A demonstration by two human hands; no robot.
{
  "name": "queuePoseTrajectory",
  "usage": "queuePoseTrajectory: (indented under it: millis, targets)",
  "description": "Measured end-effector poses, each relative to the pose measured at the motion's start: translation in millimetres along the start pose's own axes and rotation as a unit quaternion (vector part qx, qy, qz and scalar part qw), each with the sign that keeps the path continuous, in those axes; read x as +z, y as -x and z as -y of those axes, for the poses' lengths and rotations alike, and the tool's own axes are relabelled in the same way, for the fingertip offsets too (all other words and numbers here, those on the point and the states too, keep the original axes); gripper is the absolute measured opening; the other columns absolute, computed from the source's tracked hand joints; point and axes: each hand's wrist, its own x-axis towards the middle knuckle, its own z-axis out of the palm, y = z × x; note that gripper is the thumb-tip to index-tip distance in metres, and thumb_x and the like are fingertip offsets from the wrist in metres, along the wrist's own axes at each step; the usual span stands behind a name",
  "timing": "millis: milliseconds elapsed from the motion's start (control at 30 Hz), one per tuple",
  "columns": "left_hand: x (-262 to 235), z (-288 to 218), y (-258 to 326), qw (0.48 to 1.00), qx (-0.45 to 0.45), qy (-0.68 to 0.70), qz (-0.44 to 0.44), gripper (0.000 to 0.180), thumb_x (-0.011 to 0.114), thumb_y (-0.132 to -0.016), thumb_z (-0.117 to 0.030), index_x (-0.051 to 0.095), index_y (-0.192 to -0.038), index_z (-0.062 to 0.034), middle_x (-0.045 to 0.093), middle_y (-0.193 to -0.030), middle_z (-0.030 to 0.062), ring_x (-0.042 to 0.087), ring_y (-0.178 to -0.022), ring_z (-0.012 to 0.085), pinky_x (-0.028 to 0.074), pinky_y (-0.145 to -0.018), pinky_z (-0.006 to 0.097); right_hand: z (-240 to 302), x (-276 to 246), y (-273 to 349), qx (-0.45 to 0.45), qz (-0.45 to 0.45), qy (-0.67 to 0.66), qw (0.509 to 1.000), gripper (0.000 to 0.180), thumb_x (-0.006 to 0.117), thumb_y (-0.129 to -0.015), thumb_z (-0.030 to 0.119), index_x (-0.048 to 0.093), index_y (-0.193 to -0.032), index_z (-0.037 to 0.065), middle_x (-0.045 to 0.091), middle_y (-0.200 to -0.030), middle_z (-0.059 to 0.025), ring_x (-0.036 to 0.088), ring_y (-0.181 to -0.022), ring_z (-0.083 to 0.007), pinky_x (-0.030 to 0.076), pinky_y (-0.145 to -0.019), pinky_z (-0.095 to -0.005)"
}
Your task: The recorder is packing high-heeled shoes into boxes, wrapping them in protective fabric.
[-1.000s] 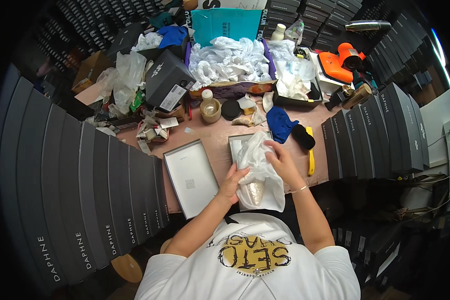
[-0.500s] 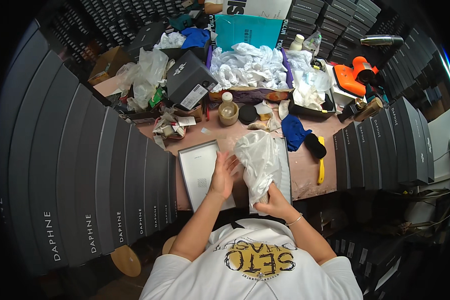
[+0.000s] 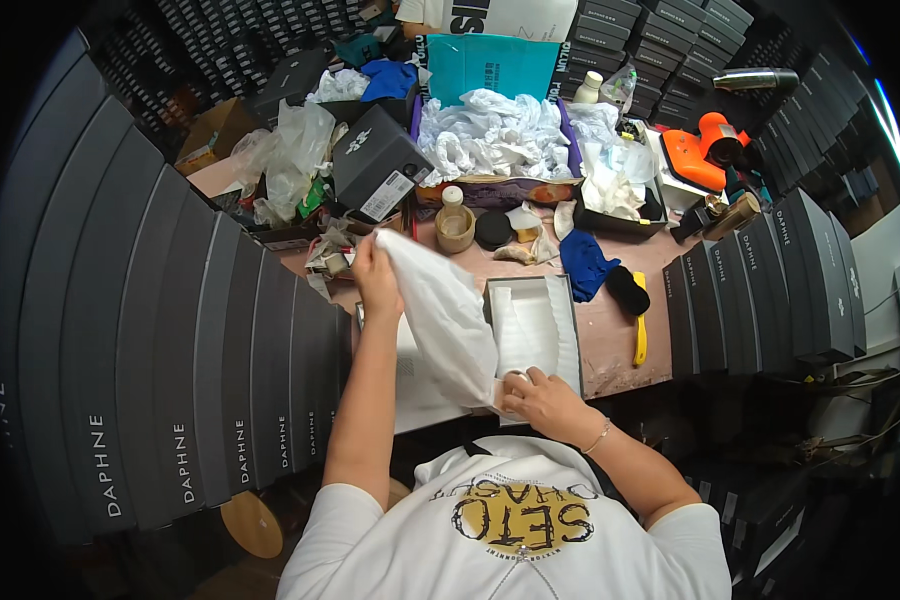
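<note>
A white, thin dust bag (image 3: 440,320) is stretched slantwise between my two hands, above the desk. My left hand (image 3: 376,282) is closed on its far upper end. Down at the near end, my right hand (image 3: 552,402) grips the bag with bent fingers; a bit of something beige shows beside them, and whatever is inside stays hidden. Below and to the right lies an open grey shoe box (image 3: 535,325) lined with white paper. The pale inside of a box lid (image 3: 410,395) is partly covered by the bag and my left forearm.
Tall stacks of dark shoe boxes (image 3: 200,350) wall the left side, with more boxes (image 3: 760,290) at right. A yellow-handled black brush (image 3: 640,335) and blue cloth (image 3: 586,262) lie right of the open box. Behind stand a bottle (image 3: 454,220) and a carton of crumpled paper (image 3: 495,140).
My left hand was open beside the bag and has taken its far end, pulling it out to the left. The bag has swung off the open box, baring its lining.
</note>
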Motion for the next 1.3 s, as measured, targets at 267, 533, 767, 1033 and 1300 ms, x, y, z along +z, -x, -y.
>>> queuePoseTrajectory:
  millis: [267, 533, 767, 1033, 1300]
  targets:
    - [40.7, -136.6, 65.2, 0.817, 0.486, -0.311, 0.016, 0.022, 0.049, -0.095, -0.020, 0.058, -0.093, -0.0004, 0.061, -0.085, 0.0095, 0.058, -0.076, 0.0186, 0.047, -0.068, 0.031, -17.6, 6.5, 17.7, 0.163, -0.131, -0.241, 0.948, 0.049, 0.076, -0.064, 0.012, 0.056, -0.108, 0.009, 0.050, -0.122, -0.0104, 0.053, -0.107, -0.0338, 0.048, -0.088, -0.0412]
    - [-60.9, 2.9, 95.2, 0.808, -0.263, -0.356, 0.388, 0.041, 0.053, -0.093, -0.027, 0.053, -0.126, -0.0031, 0.059, -0.119, 0.0175, 0.061, -0.104, 0.0296, 0.049, -0.087, 0.036, -17.5, -28.8, 25.3, -0.071, -0.029, -0.013, 0.997, 0.023, 0.058, -0.081, 0.020, 0.062, -0.103, 0.018, 0.044, -0.135, -0.0058, 0.042, -0.126, -0.0244, 0.039, -0.100, -0.0456]
    - [-39.6, 34.2, 183.8, 0.682, -0.662, 0.175, 0.256, 0.058, 0.038, -0.098, -0.047, 0.035, -0.138, -0.0047, 0.049, -0.132, 0.0168, 0.054, -0.118, 0.0259, 0.044, -0.101, 0.040, -37.9, -29.5, -5.8, 0.029, -0.059, 0.063, 0.996, 0.035, 0.068, -0.075, 0.023, 0.062, -0.110, 0.022, 0.022, -0.152, -0.0130, 0.025, -0.139, -0.0272, 0.022, -0.109, -0.0562]
    - [-16.8, 25.1, 199.2, 0.751, -0.598, 0.206, 0.187, 0.066, 0.029, -0.097, -0.056, 0.031, -0.139, -0.0057, 0.049, -0.130, 0.0178, 0.053, -0.117, 0.0309, 0.048, -0.095, 0.046, -17.9, 24.2, -57.1, 0.095, -0.161, -0.006, 0.982, 0.020, 0.069, -0.074, 0.023, 0.056, -0.080, 0.010, 0.058, -0.077, -0.0073, 0.060, -0.070, -0.0259, 0.047, -0.064, -0.0371]
    - [-23.6, 42.3, 202.5, 0.788, -0.586, 0.187, 0.008, 0.068, 0.030, -0.093, -0.065, 0.044, -0.129, -0.0095, 0.058, -0.111, 0.0120, 0.061, -0.093, 0.0304, 0.054, -0.075, 0.045, -38.1, -4.0, -23.7, 0.121, -0.252, -0.381, 0.881, 0.022, 0.071, -0.076, 0.018, 0.055, -0.077, 0.004, 0.058, -0.072, -0.0112, 0.058, -0.063, -0.0284, 0.046, -0.060, -0.0377]
